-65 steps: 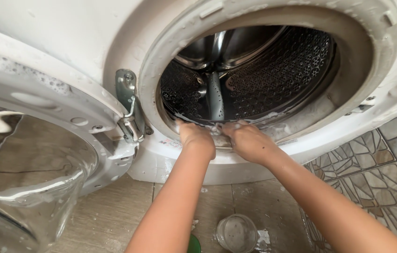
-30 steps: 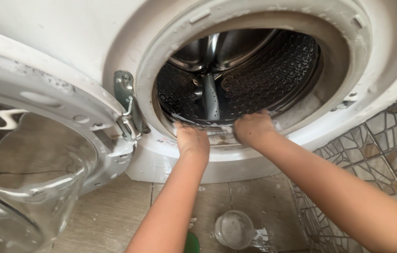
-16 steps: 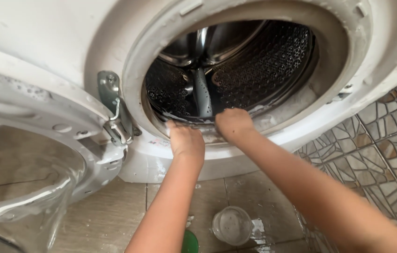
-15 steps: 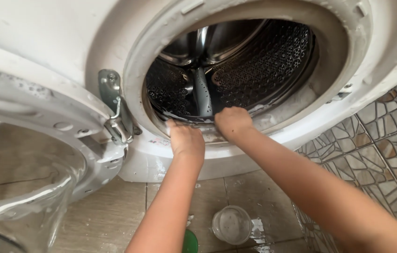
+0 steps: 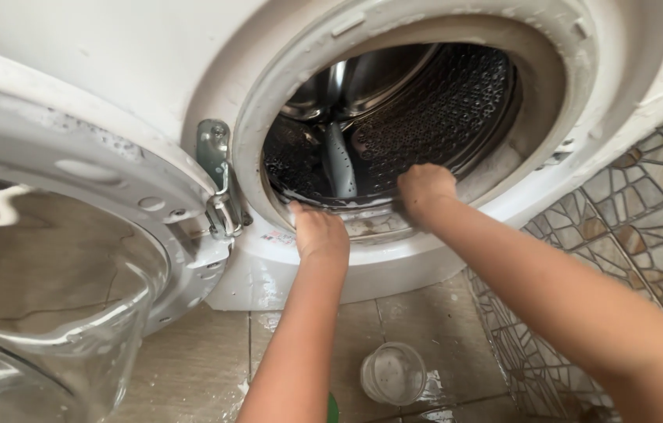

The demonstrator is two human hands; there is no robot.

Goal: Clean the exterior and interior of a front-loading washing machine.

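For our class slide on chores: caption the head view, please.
Left hand and right hand press the soapy door seal of an open washing machine.

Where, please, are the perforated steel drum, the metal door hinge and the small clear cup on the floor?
perforated steel drum (image 5: 441, 102), head view, right inner wall.
metal door hinge (image 5: 218, 184), head view, middle of bracket.
small clear cup (image 5: 392, 374), head view, inside its mouth.
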